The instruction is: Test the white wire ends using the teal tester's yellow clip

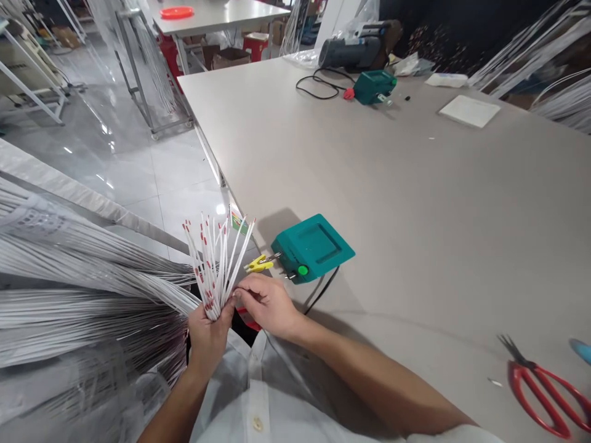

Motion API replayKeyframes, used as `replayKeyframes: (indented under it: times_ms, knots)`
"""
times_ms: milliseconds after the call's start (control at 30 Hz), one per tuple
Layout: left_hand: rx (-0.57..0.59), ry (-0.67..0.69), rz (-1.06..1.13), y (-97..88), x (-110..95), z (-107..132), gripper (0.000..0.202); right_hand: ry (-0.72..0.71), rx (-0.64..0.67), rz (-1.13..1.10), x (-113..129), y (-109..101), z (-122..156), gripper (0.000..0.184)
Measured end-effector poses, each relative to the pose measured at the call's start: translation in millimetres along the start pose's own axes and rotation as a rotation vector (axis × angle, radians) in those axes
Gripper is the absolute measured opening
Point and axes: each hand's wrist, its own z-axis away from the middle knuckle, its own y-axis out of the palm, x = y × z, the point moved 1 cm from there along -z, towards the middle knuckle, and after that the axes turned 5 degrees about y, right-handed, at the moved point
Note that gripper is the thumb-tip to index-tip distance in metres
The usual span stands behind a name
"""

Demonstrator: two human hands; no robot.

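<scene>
My left hand (209, 337) is wrapped around a bundle of thin white wires (222, 264), held upright near the table's left edge. The wires fan out at the top, and many show red ends or marks. At the right side of the bundle, my right hand (270, 306) has its thumb and forefinger pinched together beside my left thumb. What lies in that pinch is hidden. Just beyond my right hand sits a green tester box (316, 246) with a round green button. A yellow alligator clip (260, 264) is attached at its near-left side.
Red-handled scissors (538, 381) lie at the lower right of the table (415, 203). Long white wire bundles (92, 264) hang at my left. A second green box (373, 87), a dark machine (353, 52) and a white pad (470, 111) rest along the far side.
</scene>
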Motion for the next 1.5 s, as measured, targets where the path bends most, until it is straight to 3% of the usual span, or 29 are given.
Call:
replayKeyframes:
  times_ms: [467,767,933,1100,1300,1500]
  knots:
    - [-0.075,-0.044,0.041,2.1,0.2,-2.0,0.015,0.017,-0.126,0.015,-1.4,-6.2,6.1,0.015]
    - [-0.053,-0.055,0.024,6.8,0.6,-1.5,0.016,-0.045,-0.068,0.006,-3.1,0.8,5.9,0.014]
    - [-0.071,-0.052,0.041,6.4,1.1,-0.7,0.017,0.026,-0.131,-0.043,-3.2,2.7,3.5,0.015]
    - [-0.087,-0.055,0.095,3.2,6.9,-1.9,0.015,0.029,-0.105,0.043,-3.5,0.9,5.4,0.014]
    - [-0.065,-0.027,0.014,0.5,5.1,-2.4,0.015,-0.007,-0.138,-0.043,-0.5,-4.0,6.8,0.014]
    - [-0.007,-0.029,-0.003,3.9,3.0,-2.0,0.011,0.044,-0.139,-0.072,0.5,0.0,3.2,0.010]
